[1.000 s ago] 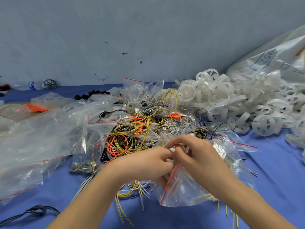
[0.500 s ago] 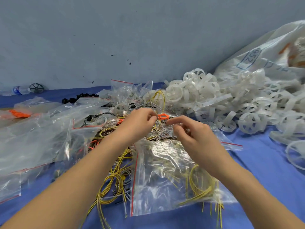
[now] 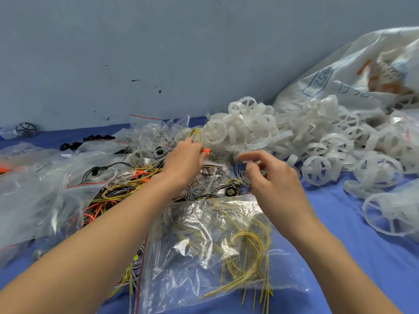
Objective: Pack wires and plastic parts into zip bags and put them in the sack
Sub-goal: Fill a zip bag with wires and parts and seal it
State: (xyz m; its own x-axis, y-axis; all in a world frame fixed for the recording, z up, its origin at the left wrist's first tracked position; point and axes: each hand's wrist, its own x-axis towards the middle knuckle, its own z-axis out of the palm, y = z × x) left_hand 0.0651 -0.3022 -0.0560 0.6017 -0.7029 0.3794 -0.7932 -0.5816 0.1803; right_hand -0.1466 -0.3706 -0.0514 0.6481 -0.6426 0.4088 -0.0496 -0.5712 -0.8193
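The fingers (image 3: 199,147) of the left hand (image 3: 184,160) are together and pinch a small orange wire (image 3: 206,151) above the far part of the wire pile. The fingers (image 3: 248,156) of the right hand (image 3: 275,184) are apart and curled, and they hold nothing; this hand hangs just right of the left one. Below both forearms, on the near side, a clear zip bag (image 3: 204,252) with a red line lies flat on the blue bench (image 3: 353,234), and yellow wires (image 3: 247,252) are inside it. To the left of the bag is the mixed wire pile (image 3: 127,189) of yellow, orange, black and grey wires, with more clear bags (image 3: 38,191) further left. On the far right lies a heap of white plastic wheel parts (image 3: 294,141), and behind it the white sack (image 3: 353,71) leans on the wall.
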